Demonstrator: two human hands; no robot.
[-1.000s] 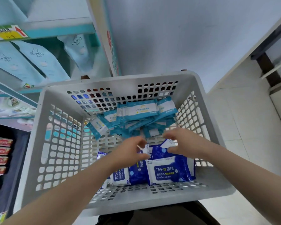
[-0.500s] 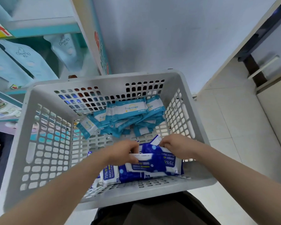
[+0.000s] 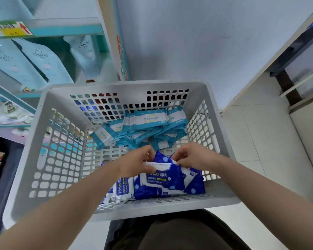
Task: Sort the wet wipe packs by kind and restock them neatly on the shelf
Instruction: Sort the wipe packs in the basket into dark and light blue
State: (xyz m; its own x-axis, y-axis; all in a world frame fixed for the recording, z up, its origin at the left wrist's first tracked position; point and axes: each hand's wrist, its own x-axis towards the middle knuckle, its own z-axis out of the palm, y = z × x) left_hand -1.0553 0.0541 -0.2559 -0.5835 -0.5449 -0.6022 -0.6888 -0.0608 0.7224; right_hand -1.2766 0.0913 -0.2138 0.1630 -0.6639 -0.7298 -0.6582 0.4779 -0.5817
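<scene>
Wet wipe packs lie in two groups inside the grey perforated basket [image 3: 43, 159]: teal-and-white packs [image 3: 148, 121] heaped against the far wall, dark blue alcohol wipe packs [image 3: 148, 193] against the near wall. The left hand [image 3: 134, 163] grips the upper edge of the topmost blue pack [image 3: 161, 179] with curled fingers; the right hand [image 3: 193, 156] pinches the same edge at its right end. The shelf [image 3: 61, 29], to the left of the basket, carries pale blue pouches [image 3: 43, 62] standing upright.
</scene>
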